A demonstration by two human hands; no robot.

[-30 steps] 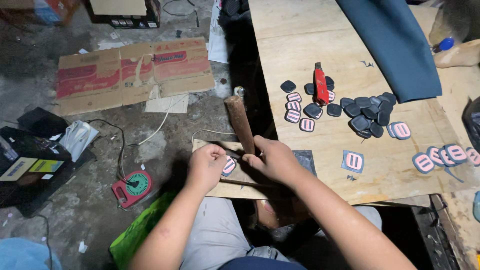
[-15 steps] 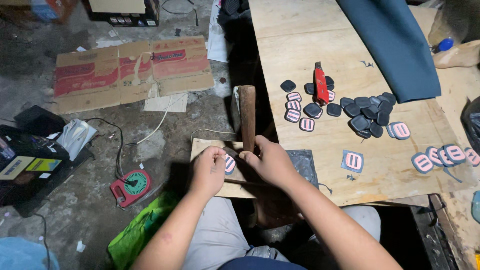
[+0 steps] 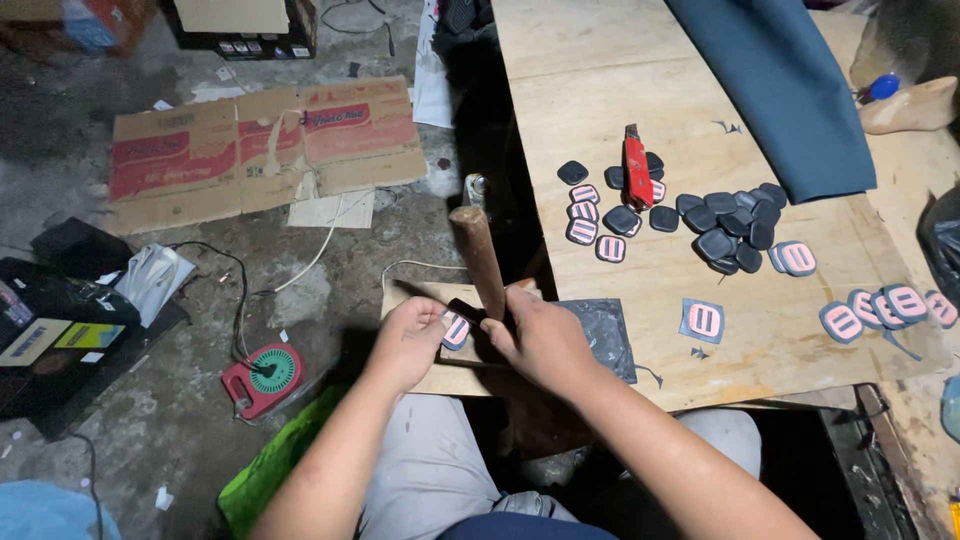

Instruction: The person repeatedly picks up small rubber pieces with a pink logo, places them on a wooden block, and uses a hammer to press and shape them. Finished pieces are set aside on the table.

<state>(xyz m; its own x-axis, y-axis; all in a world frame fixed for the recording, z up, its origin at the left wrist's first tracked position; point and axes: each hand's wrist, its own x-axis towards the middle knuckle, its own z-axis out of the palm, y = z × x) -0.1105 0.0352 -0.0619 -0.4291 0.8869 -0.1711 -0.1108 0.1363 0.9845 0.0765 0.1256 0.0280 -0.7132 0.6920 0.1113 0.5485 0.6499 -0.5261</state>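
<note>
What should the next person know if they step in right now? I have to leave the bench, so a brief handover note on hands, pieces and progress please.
Left hand pins a small pink-and-black patch on the wooden board over the lap.
Right hand grips a wooden-handled hammer, head raised.
On the plywood table: a pile of plain dark pieces, pink-striped patches at the right edge, and a red utility knife.
How many pieces are finished or left cannot be told.

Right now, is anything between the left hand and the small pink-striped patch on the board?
Nothing visible. The left hand already pinches the patch on the wooden board; the right hand holds the hammer just beside it.
</note>
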